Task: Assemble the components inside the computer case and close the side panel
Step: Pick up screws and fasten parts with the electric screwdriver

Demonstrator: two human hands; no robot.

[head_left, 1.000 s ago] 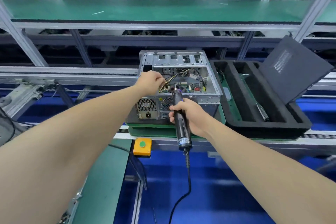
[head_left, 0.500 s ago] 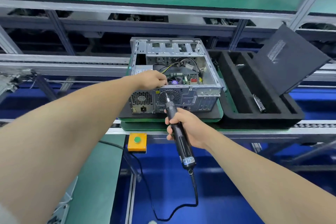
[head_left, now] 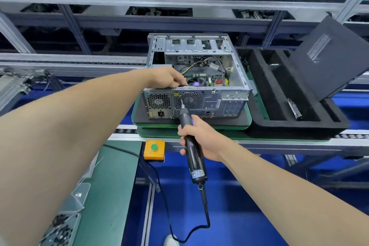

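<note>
Gripping screwdriver, R hand, tip at case rear

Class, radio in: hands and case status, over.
Left hand on open silver metal computer case rim. Right hand grips black corded screwdriver, bit at rear fan grille. Nothing blocking.

Two bare hands, the left hand and the right hand, appear with one open silver metal computer case, one black corded electric screwdriver, one dark grey perforated side panel, one black foam tray, one orange box with a single green button and two clear plastic bins.
</note>
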